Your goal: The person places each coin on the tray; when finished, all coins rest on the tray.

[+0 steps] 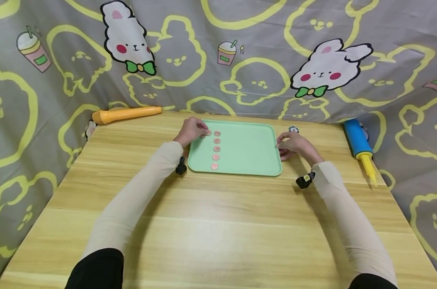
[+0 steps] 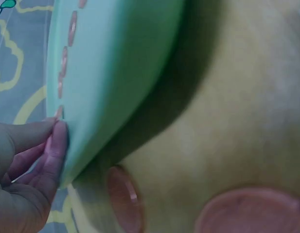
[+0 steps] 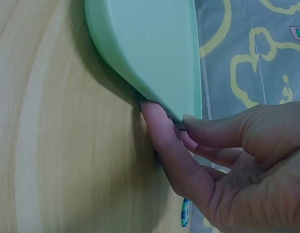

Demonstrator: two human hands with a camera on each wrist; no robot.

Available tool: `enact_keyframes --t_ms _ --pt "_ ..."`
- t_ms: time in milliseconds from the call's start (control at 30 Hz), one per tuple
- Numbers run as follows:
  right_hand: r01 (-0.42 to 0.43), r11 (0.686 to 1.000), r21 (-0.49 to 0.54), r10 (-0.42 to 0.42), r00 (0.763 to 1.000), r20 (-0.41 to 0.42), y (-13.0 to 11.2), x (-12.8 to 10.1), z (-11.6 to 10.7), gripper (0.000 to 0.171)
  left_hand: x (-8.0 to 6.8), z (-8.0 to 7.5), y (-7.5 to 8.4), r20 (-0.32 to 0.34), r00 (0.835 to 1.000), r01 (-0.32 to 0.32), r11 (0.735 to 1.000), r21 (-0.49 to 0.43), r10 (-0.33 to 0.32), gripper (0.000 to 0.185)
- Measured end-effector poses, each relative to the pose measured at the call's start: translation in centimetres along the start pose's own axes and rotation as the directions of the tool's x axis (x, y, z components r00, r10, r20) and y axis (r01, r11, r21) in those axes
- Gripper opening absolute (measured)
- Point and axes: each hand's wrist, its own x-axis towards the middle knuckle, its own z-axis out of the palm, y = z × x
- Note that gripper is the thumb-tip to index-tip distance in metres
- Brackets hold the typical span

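A light green tray (image 1: 247, 150) lies near the back of the table, with several copper coins (image 1: 216, 149) in a column along its left side. At the tray's back left, my left hand (image 1: 192, 131) pinches a coin (image 1: 209, 133) between thumb and fingers, beside the column's far end. The left wrist view shows this coin (image 2: 59, 112) at the fingertips, close over the tray. My right hand (image 1: 292, 144) grips the tray's right edge. In the right wrist view the thumb is at the rim (image 3: 188, 121) and the index finger reaches along its outer side.
Two more coins (image 2: 125, 199) appear close to the left wrist camera, outside the tray. A blue-and-white chip (image 1: 293, 129) lies behind my right hand. An orange microphone-shaped object (image 1: 128, 114) lies back left; a blue-and-yellow hand pump (image 1: 359, 140) lies right. Patterned cloth (image 1: 262, 48) hangs behind the table.
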Motion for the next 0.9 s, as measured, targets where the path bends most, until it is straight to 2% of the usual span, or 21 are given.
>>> enact_keyframes --t_ms 333,567,733,900 --pt "0.005 1.000 0.010 -0.005 1.000 -0.018 0.22 -0.11 0.21 0.026 -0.52 0.35 0.24 -0.008 1.000 0.030 0.997 0.067 -0.029 0.012" --pt "0.004 1.000 -0.012 -0.005 0.999 -0.031 0.13 -0.34 0.33 0.028 -0.63 0.26 0.20 -0.010 1.000 0.015 0.997 0.074 -0.014 0.016" --pt "-0.004 1.000 -0.003 0.004 0.999 -0.034 0.14 -0.37 0.44 0.029 -0.77 0.21 -0.07 -0.004 1.000 -0.022 0.999 0.044 0.022 0.018" --pt "-0.008 1.000 -0.008 0.007 0.999 -0.033 0.07 -0.24 0.49 0.029 -0.80 0.16 -0.65 0.009 0.998 -0.062 0.997 -0.048 0.063 0.027"
